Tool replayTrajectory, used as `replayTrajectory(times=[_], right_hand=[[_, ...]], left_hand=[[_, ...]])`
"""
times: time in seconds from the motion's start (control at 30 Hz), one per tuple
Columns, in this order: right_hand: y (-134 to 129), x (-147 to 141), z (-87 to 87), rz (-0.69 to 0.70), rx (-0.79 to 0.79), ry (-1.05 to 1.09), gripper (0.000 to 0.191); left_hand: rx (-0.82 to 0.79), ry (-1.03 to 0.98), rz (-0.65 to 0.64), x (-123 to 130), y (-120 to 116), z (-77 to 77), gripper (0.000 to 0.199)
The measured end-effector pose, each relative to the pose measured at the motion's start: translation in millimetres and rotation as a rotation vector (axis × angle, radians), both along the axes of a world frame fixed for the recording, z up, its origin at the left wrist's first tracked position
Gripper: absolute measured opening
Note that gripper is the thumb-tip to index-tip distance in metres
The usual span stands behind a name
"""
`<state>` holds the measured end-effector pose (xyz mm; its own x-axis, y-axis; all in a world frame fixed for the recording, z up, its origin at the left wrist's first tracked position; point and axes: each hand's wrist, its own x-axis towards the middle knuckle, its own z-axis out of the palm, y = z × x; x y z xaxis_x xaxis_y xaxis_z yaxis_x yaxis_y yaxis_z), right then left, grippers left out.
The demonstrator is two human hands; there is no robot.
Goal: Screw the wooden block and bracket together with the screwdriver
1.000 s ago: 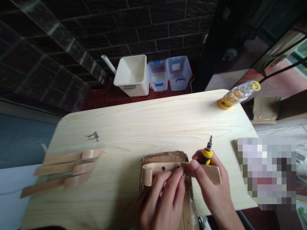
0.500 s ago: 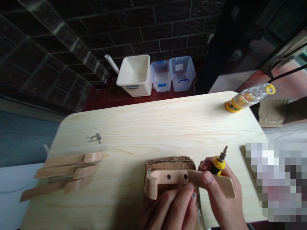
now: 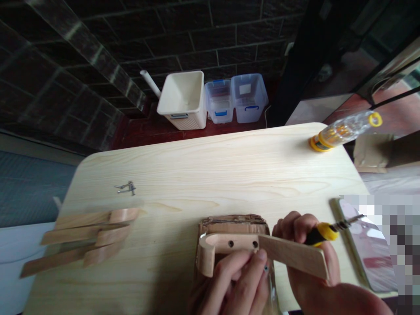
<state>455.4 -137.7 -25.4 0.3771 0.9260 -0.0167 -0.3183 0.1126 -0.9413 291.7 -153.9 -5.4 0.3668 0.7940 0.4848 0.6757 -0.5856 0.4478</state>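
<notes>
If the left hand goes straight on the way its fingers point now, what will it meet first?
Most likely the hook, near its right hole; the fingertips look so close that contact is unclear.

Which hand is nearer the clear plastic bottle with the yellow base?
The right hand, holding the yellow-and-black screwdriver, is below the bottle in view; the left hand is farther left, at the curved pale wooden piece.
</notes>
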Motion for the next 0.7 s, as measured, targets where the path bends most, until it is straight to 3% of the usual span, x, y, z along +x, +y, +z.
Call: replayTrajectory(times=[0.07, 0.13, 0.23, 0.33, 0.4, 0.47, 0.7], right_hand=[[-1, 0, -0.1, -0.047, 0.015, -0.01, 0.064], [-5, 2, -5.1, 0.0, 0.005, -0.036, 0.061], [-13, 5, -13.5, 0.1, -0.018, -0.015, 0.039], [-16, 5, -15.4, 0.113, -0.075, 0.023, 0.024], [-15, 4, -13.8, 0.099, -0.09, 0.029, 0.023], [-14, 4, -12.1, 0.083, -0.106, 0.027, 0.023], [-14, 1, -5.4, 0.058, -0.215, 0.015, 0.025]], left_hand=[[0.01, 0.022, -0.023, -4, 1, -1.9, 0.028], [0.036, 0.049, -0.024, -5, 1, -3.0, 0.027], [0.088, 0.047, 0.035, -1, 1, -2.9, 0.026], [0.073, 0.012, 0.093, 9, 2, 0.6, 0.026], [0.11, -0.042, 0.218, 15, 3, 4.4, 0.025], [0.148, -0.039, 0.256, 18, 4, 8.0, 0.027], [0.104, 0.034, 0.166, 11, 5, 12.1, 0.022]])
